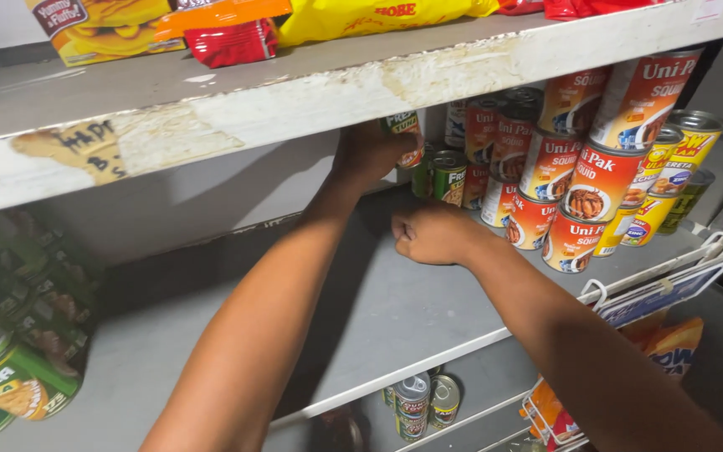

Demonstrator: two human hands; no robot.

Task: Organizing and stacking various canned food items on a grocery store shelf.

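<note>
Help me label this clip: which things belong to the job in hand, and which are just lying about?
In hand: left hand on green-labelled can; right hand fisted on grey shelf.
Lying about: red can stack, yellow cans, snack packets.

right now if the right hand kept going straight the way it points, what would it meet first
Probably the green-labelled cans at the back of the shelf; the right hand rests closed on the grey shelf, aimed up and back, though depth is unclear.

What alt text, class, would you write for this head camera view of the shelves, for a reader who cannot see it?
A person's left hand grips a green-labelled can under the upper shelf, while the right hand rests closed on the grey middle shelf. Stacked red and yellow cans fill the shelf's right end.
</note>
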